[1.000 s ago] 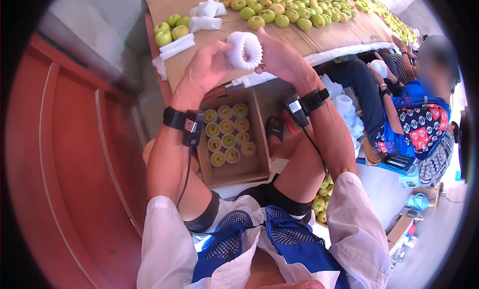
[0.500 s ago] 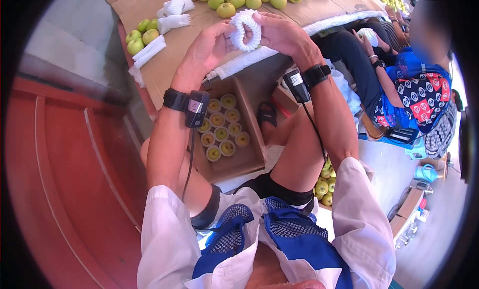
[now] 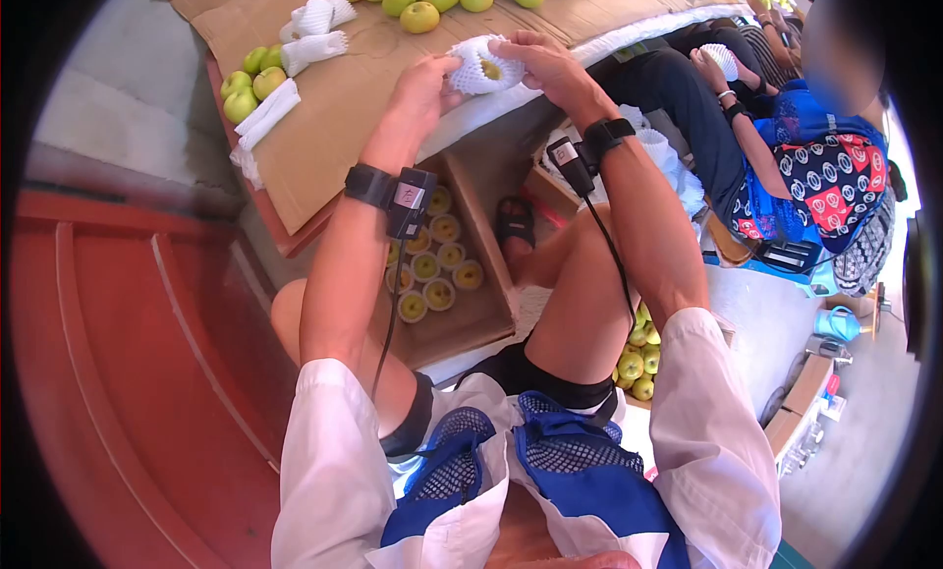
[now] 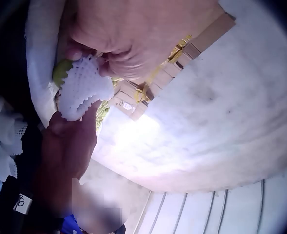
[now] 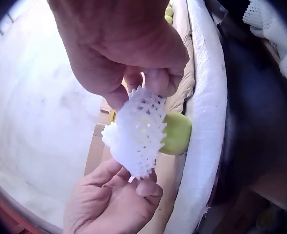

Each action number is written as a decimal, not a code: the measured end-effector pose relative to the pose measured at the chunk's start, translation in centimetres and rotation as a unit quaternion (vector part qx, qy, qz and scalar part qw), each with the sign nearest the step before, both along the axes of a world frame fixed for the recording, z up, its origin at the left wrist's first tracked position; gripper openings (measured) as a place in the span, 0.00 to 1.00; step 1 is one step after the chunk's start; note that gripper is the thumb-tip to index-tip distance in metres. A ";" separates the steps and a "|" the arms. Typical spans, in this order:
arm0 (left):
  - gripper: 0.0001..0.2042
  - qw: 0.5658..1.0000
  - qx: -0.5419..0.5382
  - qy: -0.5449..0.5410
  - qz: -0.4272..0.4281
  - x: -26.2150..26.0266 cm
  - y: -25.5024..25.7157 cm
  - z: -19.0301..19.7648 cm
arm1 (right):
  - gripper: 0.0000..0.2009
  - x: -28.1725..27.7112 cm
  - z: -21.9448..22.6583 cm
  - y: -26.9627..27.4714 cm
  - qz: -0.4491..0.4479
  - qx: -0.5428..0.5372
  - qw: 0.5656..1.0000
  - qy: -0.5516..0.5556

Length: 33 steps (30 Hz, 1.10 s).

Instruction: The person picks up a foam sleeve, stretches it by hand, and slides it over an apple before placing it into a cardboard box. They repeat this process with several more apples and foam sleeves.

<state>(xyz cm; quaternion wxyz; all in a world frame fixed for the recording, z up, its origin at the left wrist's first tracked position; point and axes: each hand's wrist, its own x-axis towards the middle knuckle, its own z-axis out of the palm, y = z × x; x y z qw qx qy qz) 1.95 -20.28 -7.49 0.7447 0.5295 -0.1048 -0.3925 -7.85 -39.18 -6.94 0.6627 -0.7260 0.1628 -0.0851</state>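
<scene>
In the head view a white foam net sleeve [image 3: 471, 54], held above the table's near edge, surrounds a green apple, part of which shows through the net's opening. My left hand [image 3: 424, 92] pinches the net's left side. The right hand [image 3: 553, 68] pinches its opposite rim with thumb and fingers. From the right wrist, the net [image 5: 141, 129] appears stretched between both hands, with the bare end of the apple [image 5: 177, 134] sticking out of it. In the left wrist view the apple [image 4: 61, 73] also pokes out beside the net's toothed edge.
Loose apples [image 3: 419, 17] and spare foam nets [image 3: 314, 48] lie on the cardboard-covered table [image 3: 363, 102]. Below, an open carton [image 3: 481, 323] contains several netted apples. More foam nets [image 3: 663, 161] sit at right, beside a seated person [image 3: 815, 186].
The net was a thick ridged ring between my hands; now it is spread wider around the apple. My fingers have shifted to its rim. The head view has moved relative to the table.
</scene>
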 end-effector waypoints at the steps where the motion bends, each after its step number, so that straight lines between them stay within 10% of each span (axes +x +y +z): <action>1: 0.10 1.000 0.000 -0.006 0.008 0.3 -0.2 -0.8 | 0.19 0.2 -0.5 0.0 -0.017 -0.009 1.000 0.000; 12: 0.09 0.984 0.112 -0.140 0.022 0.9 -1.4 -3.9 | 0.25 2.6 -3.5 1.1 -0.087 -0.201 0.975 0.045; 24: 0.08 0.989 -0.100 -0.025 0.109 -1.1 3.5 2.2 | 0.23 1.4 2.6 6.3 -0.098 -0.057 0.991 -0.077; 33: 0.09 0.984 0.013 -0.129 0.125 -1.8 9.3 4.2 | 0.20 1.7 5.6 11.8 -0.063 -0.013 0.995 -0.081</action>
